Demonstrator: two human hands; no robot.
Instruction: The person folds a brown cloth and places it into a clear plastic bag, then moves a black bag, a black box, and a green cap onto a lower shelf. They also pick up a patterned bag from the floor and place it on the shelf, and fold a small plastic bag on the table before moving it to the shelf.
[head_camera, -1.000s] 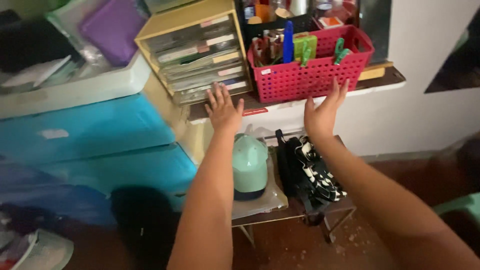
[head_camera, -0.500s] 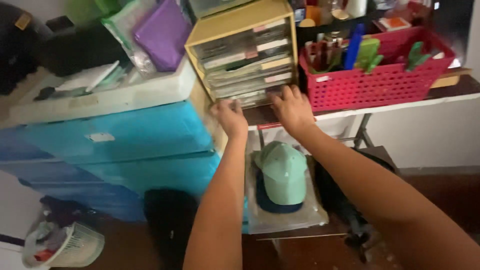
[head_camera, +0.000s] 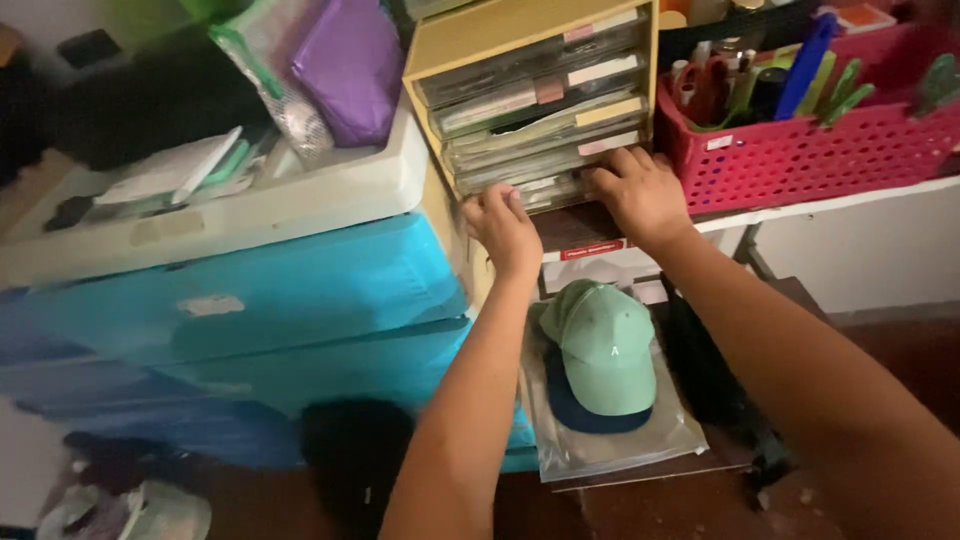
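While both hands reach to the far yellow drawer unit (head_camera: 535, 95) on the shelf (head_camera: 580, 225), the left hand (head_camera: 503, 228) curls loosely at its lower left corner, gripping nothing I can see. The right hand (head_camera: 638, 192) lies spread, fingers on the lowest drawer (head_camera: 545, 188), left of the red basket (head_camera: 820, 150); a green cap (head_camera: 603, 345) lies nearer, below.

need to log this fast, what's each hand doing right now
Left hand: fingers curled at the bottom drawer of the yellow drawer unit; grip cannot be told.
Right hand: open, fingers on the same drawer front.
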